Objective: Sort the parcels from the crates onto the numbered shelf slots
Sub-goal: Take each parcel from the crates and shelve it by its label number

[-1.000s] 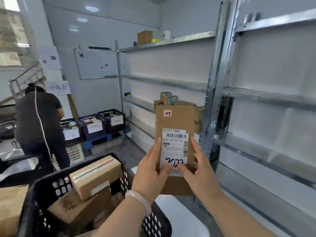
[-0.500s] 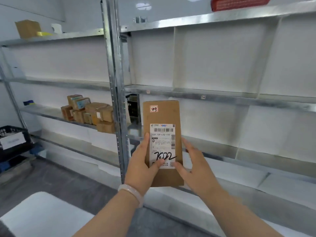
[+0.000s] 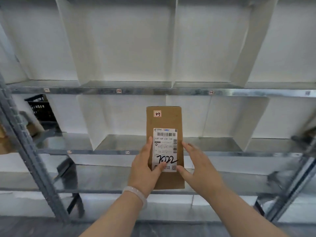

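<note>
A tall brown cardboard parcel (image 3: 164,120) is held upright in front of the metal shelf unit (image 3: 153,91). It carries a white shipping label with "7022" written by hand and a small red-framed sticker near its top. My left hand (image 3: 145,165) grips its left edge, thumb on the label. My right hand (image 3: 198,165) holds its right edge, thumb at the label's lower corner. Behind the parcel are shelf slots split by white dividers (image 3: 87,120), with small number tags (image 3: 119,90) on the shelf fronts.
A grey upright post (image 3: 32,161) slants down the left side, another one (image 3: 294,189) at the right. A black crate (image 3: 41,108) sits behind the shelf at the left. Brown boxes (image 3: 5,142) show at the far left edge.
The view has swung right and closer to the shelves. The crate of parcels and the other person are out of sight. Both hands still hold the parcel the same way.
</note>
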Demonstrator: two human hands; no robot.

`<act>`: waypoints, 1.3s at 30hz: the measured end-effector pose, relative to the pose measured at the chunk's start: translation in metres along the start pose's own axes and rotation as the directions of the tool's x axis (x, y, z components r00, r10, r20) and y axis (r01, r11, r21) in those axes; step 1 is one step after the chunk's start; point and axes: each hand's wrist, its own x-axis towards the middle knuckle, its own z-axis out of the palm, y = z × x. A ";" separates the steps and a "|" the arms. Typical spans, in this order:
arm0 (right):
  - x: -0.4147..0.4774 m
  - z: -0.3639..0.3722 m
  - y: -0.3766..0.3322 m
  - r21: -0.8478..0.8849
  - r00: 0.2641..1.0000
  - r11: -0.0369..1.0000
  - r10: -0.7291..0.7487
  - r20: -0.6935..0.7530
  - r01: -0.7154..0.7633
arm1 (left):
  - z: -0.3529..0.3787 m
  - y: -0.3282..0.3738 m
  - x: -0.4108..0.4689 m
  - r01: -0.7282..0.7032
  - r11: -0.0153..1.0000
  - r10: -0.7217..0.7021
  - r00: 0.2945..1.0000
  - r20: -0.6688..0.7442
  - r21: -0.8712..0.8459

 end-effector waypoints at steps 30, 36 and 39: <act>0.184 0.065 0.184 -0.176 0.963 0.951 0.265 0.052 -0.253 | 0.233 -0.145 0.239 0.056 0.990 -0.023 0.969 0.246 -0.130; 0.208 0.077 0.211 -0.111 0.975 0.975 0.202 0.096 -0.191 | 0.259 -0.160 0.259 0.091 0.986 -0.066 0.983 0.169 -0.141; 0.213 0.085 0.226 -0.100 0.980 0.983 0.165 0.115 -0.154 | 0.272 -0.171 0.269 0.081 0.993 -0.068 0.987 0.144 -0.088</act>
